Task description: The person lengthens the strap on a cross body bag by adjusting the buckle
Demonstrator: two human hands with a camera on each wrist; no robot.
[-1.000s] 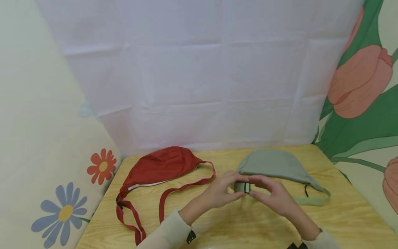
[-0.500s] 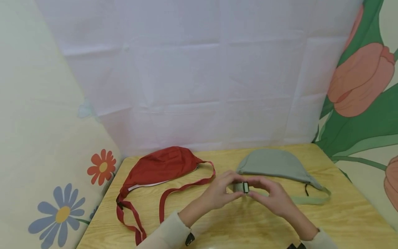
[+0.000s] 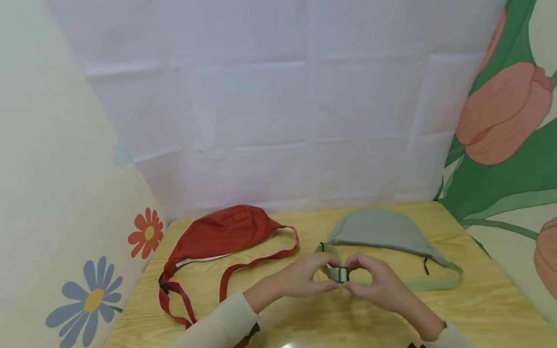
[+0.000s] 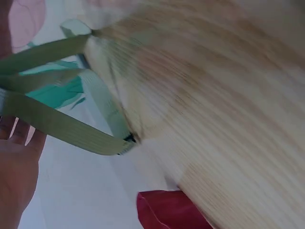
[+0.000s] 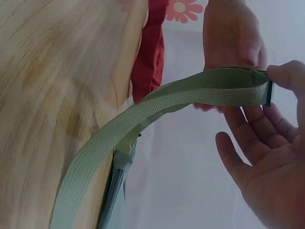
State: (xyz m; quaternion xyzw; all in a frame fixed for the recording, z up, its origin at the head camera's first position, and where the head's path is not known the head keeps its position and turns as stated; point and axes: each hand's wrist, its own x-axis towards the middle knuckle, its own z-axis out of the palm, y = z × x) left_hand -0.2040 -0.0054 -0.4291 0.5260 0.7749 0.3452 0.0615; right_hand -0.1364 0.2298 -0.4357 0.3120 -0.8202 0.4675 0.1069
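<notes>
In the head view, my left hand (image 3: 304, 278) and right hand (image 3: 378, 282) meet at a black strap slider (image 3: 344, 275) on a pale green webbing strap. Fingertips of both hands pinch its upper and lower edges. The strap (image 3: 431, 284) belongs to a grey-green waist bag (image 3: 383, 229) lying behind the hands. From the right wrist, the strap (image 5: 190, 98) runs doubled up to the slider (image 5: 270, 93), with my right hand (image 5: 276, 171) at its end. Loops of strap (image 4: 71, 129) cross in front of my left hand (image 4: 19, 167) in the left wrist view.
A red waist bag (image 3: 230, 229) lies on the left of the wooden table (image 3: 304, 319), its red strap (image 3: 235, 268) curling toward the front. A black zip pull (image 3: 426, 266) hangs at the green bag's right end. White cloth (image 3: 261, 121) hangs behind.
Both hands have come slightly down and toward me with the slider, their fingers more spread apart. A strap loop behind the left fingers now shows. Both bags stay put.
</notes>
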